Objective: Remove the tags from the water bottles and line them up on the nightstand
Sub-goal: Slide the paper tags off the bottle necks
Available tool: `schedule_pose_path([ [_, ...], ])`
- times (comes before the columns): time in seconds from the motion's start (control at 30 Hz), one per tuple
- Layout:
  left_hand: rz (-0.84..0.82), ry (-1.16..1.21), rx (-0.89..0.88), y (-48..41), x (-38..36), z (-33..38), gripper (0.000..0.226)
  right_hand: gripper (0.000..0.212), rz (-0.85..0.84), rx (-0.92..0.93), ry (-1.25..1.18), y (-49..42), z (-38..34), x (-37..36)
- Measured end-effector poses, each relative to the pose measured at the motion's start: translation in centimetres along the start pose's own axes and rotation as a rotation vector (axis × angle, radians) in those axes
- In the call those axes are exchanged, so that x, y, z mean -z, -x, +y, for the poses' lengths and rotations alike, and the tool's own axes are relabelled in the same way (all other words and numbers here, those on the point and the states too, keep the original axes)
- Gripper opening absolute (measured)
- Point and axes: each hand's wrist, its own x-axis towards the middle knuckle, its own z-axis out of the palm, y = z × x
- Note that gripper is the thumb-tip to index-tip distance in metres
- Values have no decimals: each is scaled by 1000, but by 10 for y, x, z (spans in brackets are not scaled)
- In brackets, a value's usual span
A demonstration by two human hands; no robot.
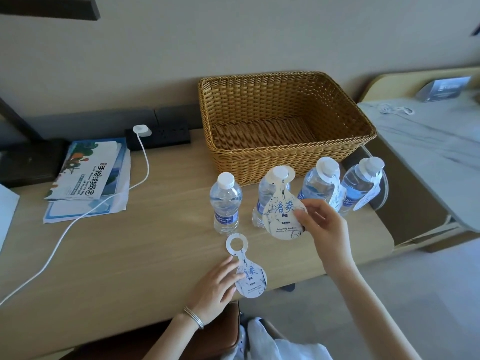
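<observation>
Head view — right fingers (pixel 315 205) pinch the looped tag (pixel 281 215) — at its right edge.

A plain beige wall (pixel 233 42) stands behind a light wooden worktop (pixel 117 255) with a rounded corner. A dark panel (pixel 104 120) runs along its back edge. To the right is a low table with a marble-like top (pixel 428 141); the floor (pixel 428 281) is pale grey. A brown chair seat (pixel 207 341) shows below.
</observation>
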Motion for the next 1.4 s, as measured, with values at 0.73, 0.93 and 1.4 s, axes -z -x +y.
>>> schedule_pose_path([
  [0.73,123,-43,-91,-2,13,10,33,8,19,-30,-200,-1,-28,-15],
  [0.93,132,-40,-96,-2,13,10,33,14,21,-66,-225,-1,-27,-16],
  [1.4,126,0,-108,-3,10,6,37,10,-111,-266,91,33,28,1],
])
